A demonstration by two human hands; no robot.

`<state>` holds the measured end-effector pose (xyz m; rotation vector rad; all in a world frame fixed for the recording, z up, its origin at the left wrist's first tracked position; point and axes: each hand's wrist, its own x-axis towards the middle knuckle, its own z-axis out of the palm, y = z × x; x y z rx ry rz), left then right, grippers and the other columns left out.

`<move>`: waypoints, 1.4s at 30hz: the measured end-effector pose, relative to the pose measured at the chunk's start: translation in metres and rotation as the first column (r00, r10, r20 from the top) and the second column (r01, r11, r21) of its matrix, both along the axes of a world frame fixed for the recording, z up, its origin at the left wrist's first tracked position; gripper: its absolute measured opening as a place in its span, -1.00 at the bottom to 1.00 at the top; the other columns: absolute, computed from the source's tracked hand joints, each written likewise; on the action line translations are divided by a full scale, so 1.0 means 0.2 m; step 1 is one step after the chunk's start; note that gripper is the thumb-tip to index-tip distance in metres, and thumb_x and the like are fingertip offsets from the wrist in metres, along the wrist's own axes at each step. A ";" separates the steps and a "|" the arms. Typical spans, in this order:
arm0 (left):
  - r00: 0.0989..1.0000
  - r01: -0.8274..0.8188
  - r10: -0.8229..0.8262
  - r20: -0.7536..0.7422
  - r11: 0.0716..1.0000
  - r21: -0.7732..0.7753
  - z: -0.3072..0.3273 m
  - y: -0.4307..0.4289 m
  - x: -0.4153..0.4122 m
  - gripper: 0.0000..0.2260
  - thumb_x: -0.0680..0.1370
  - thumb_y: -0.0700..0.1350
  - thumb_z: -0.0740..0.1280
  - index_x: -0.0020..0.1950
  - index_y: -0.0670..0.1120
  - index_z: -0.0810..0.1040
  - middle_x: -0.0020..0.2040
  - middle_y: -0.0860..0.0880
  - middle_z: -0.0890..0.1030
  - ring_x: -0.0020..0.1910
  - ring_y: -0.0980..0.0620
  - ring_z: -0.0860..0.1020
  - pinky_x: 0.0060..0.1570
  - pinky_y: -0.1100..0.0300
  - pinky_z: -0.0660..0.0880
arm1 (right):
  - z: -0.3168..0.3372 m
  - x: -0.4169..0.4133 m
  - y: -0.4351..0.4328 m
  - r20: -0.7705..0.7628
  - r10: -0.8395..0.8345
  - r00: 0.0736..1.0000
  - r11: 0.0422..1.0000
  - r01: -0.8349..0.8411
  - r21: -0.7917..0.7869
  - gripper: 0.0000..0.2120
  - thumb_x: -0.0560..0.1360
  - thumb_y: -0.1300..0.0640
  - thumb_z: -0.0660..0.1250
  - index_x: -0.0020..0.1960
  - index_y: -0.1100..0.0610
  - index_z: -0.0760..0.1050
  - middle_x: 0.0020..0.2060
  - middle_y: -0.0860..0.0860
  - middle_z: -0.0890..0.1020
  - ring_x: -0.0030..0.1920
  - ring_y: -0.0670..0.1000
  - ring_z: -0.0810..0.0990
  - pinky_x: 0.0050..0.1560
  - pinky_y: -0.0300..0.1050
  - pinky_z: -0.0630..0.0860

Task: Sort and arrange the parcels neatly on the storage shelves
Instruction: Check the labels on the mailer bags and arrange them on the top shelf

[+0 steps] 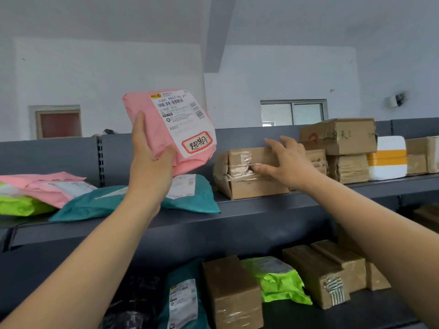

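My left hand (149, 162) is gripping the pink parcel (171, 129); my released right hand (287, 160) is touching the box (247, 181) at three o'clock. Shoving could topple the stacked boxes (337, 138).

2 pink mailer bags showed, 1 mid-frame (166, 129) and 1 at left (42, 186). There were 2 teal bags (95, 205) (171, 276), 2 lime-green bags (16, 205) (282, 288), 1 black bag (135, 300) and 1 white foam box (387, 167). Cardboard boxes numbered at least 5 on the upper shelf (261, 210) and at least 3 on the lower shelf (356, 312).
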<state>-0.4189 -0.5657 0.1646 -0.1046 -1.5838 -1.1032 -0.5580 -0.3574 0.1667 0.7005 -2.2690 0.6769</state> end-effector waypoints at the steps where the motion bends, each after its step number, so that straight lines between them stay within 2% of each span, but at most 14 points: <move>1: 1.000 -0.028 0.028 0.002 1.000 0.009 0.01 0.03 -0.04 -0.34 0.58 -0.29 0.16 0.51 0.23 0.00 0.09 0.45 0.24 0.16 0.20 0.33 0.20 0.15 0.38 | 0.00 -0.03 0.01 -0.009 0.032 0.999 0.999 -0.032 0.009 -0.27 0.44 -0.25 0.31 0.49 0.00 0.15 0.46 0.14 0.14 0.44 0.19 0.11 0.41 0.03 0.12; 4: 0.994 -0.112 0.113 -0.014 0.992 0.065 0.01 0.08 -0.17 -0.42 0.57 -0.33 0.10 0.47 0.20 0.20 0.24 0.23 0.33 0.24 0.11 0.39 0.26 0.06 0.42 | -0.03 -0.09 0.04 -0.069 0.141 0.988 0.990 -0.143 -0.013 -0.33 0.44 -0.15 0.38 0.44 0.02 0.21 0.37 0.11 0.26 0.34 0.17 0.23 0.34 -0.04 0.20; 7: 0.991 -0.129 0.131 -0.003 0.976 0.175 -0.01 0.12 -0.27 -0.57 0.58 -0.33 0.10 0.24 0.13 0.51 0.33 0.02 0.39 0.22 0.00 0.48 0.16 -0.02 0.53 | -0.06 -0.14 0.08 -0.138 0.227 0.964 0.972 -0.233 -0.035 -0.35 0.44 -0.07 0.41 0.43 0.03 0.23 0.34 0.08 0.27 0.29 0.14 0.27 0.30 -0.05 0.24; 10: 0.988 -0.149 0.138 0.070 0.968 0.202 -0.05 0.19 -0.35 -0.66 0.60 -0.15 0.18 0.34 0.10 0.44 0.33 -0.04 0.27 0.20 -0.10 0.51 0.11 -0.07 0.55 | -0.07 -0.16 0.08 -0.181 0.277 0.944 0.956 -0.290 -0.049 -0.37 0.43 -0.02 0.43 0.41 0.05 0.25 0.31 0.08 0.27 0.25 0.14 0.30 0.27 -0.04 0.28; 13: 0.957 -0.233 0.201 0.207 0.962 0.142 -0.07 0.28 -0.38 -0.36 0.40 0.24 0.32 0.44 0.12 0.29 0.22 0.08 0.12 0.23 -0.10 0.45 0.21 -0.10 0.46 | -0.08 -0.17 0.08 -0.226 0.309 0.924 0.938 -0.335 -0.091 -0.40 0.41 0.03 0.46 0.37 0.06 0.29 0.26 0.06 0.27 0.20 0.13 0.33 0.21 -0.05 0.35; 15: 0.946 -0.254 0.220 0.239 0.960 0.122 -0.06 0.33 -0.39 -0.22 0.30 0.35 0.34 0.46 0.12 0.25 0.17 0.14 0.08 0.28 -0.06 0.38 0.26 -0.09 0.42 | -0.10 -0.16 0.09 -0.272 0.315 0.909 0.927 -0.357 -0.118 -0.41 0.40 0.05 0.46 0.35 0.05 0.30 0.23 0.05 0.26 0.19 0.11 0.33 0.16 -0.02 0.42; 24: 0.975 -0.188 0.166 0.145 0.970 0.154 -0.04 0.48 -0.34 -0.39 0.48 0.05 0.39 0.48 0.13 0.23 0.18 0.06 0.13 0.08 0.14 0.38 0.32 -0.01 0.37 | -0.22 -0.14 0.16 -0.458 0.379 0.804 0.836 -0.510 -0.205 -0.54 0.40 0.29 0.43 0.26 0.10 0.42 0.18 0.01 0.29 0.16 -0.07 0.30 0.13 -0.30 0.27; 26: 0.985 -0.160 0.150 0.089 0.980 0.119 -0.06 0.49 -0.31 -0.38 0.49 -0.02 0.41 0.49 0.11 0.22 0.20 0.06 0.13 0.02 0.28 0.38 0.30 0.18 0.38 | -0.24 -0.14 0.16 -0.495 0.375 0.784 0.809 -0.537 -0.239 -0.54 0.36 0.32 0.46 0.21 0.14 0.44 0.17 0.03 0.30 0.13 -0.15 0.26 0.16 -0.47 0.23; 29: 0.993 -0.121 0.121 0.000 0.990 0.070 -0.11 0.50 -0.28 -0.38 0.50 -0.17 0.40 0.49 0.04 0.21 0.21 0.04 0.14 -0.07 0.55 0.36 -0.08 0.67 0.32 | -0.28 -0.12 0.16 -0.530 0.359 0.768 0.761 -0.570 -0.310 -0.55 0.30 0.37 0.50 0.12 0.21 0.44 0.16 0.13 0.35 0.12 -0.22 0.23 0.19 -0.61 0.12; 30: 0.995 -0.096 0.098 -0.021 0.993 0.061 -0.12 0.49 -0.28 -0.37 0.50 -0.21 0.40 0.49 0.03 0.21 0.21 0.04 0.15 -0.05 0.57 0.39 -0.08 0.66 0.34 | -0.30 -0.11 0.16 -0.529 0.363 0.767 0.740 -0.582 -0.336 -0.56 0.29 0.37 0.51 0.11 0.23 0.43 0.16 0.14 0.36 0.12 -0.21 0.24 0.20 -0.60 0.12; 32: 0.996 -0.059 0.062 -0.061 0.997 0.059 -0.14 0.47 -0.26 -0.34 0.47 -0.20 0.44 0.47 0.08 0.20 0.22 0.06 0.15 0.17 0.34 0.46 0.16 0.42 0.43 | -0.32 -0.10 0.15 -0.520 0.374 0.768 0.709 -0.598 -0.374 -0.54 0.30 0.37 0.51 0.12 0.23 0.41 0.20 0.10 0.36 0.17 -0.20 0.26 0.25 -0.54 0.15; 35: 0.997 -0.066 0.068 -0.043 0.997 0.038 -0.16 0.44 -0.24 -0.32 0.39 -0.05 0.47 0.40 0.21 0.20 0.22 0.08 0.14 0.33 0.05 0.41 0.34 0.13 0.38 | -0.34 -0.07 0.13 -0.399 0.466 0.790 0.660 -0.610 -0.439 -0.46 0.40 0.30 0.45 0.30 0.09 0.33 0.23 -0.12 0.37 0.24 -0.21 0.32 0.34 -0.23 0.31; 38: 0.999 -0.022 0.025 -0.043 0.998 0.067 -0.13 0.43 -0.23 -0.36 0.48 -0.19 0.43 0.47 0.08 0.21 0.25 0.04 0.13 0.26 0.16 0.44 0.31 0.24 0.37 | -0.31 -0.05 0.11 -0.299 0.522 0.799 0.643 -0.599 -0.478 -0.49 0.47 0.21 0.39 0.33 -0.05 0.29 0.17 -0.21 0.45 0.21 -0.13 0.45 0.28 -0.06 0.44; 42: 0.972 -0.208 0.210 0.106 0.978 -0.026 -0.10 0.38 -0.21 -0.46 0.50 -0.09 0.39 0.45 0.06 0.29 0.31 -0.02 0.11 0.20 0.15 0.29 0.27 0.36 0.15 | -0.24 -0.04 0.07 -0.199 0.537 0.820 0.708 -0.566 -0.423 -0.45 0.51 0.15 0.34 0.44 0.00 0.25 0.28 -0.07 0.47 0.26 -0.07 0.44 0.32 -0.04 0.40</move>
